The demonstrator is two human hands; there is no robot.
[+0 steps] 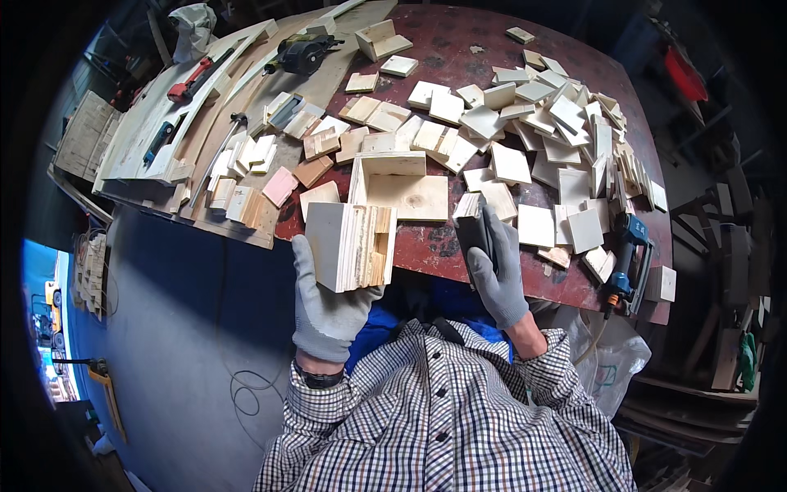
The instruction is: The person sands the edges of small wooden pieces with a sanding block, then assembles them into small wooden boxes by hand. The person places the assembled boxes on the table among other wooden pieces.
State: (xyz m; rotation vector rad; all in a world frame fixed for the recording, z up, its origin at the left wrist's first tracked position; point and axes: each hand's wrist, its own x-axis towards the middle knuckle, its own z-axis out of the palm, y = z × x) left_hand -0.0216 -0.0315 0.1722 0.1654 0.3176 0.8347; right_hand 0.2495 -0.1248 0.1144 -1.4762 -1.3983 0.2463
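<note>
Left hand (328, 307), gloved, grips a small plywood box (351, 244) from beneath, held above the near edge of the red workbench (434, 250); its open side faces right, toward the other hand. Right hand (498, 275), gloved, is closed around a dark sanding block (474, 236) at the same near edge, just beside the box. An open-topped wooden box (402, 187) lies just beyond, between the two hands.

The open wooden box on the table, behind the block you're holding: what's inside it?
The open wooden box shows only its bare plywood floor. Its near-left corner is hidden behind the wooden block in the left hand.
</note>
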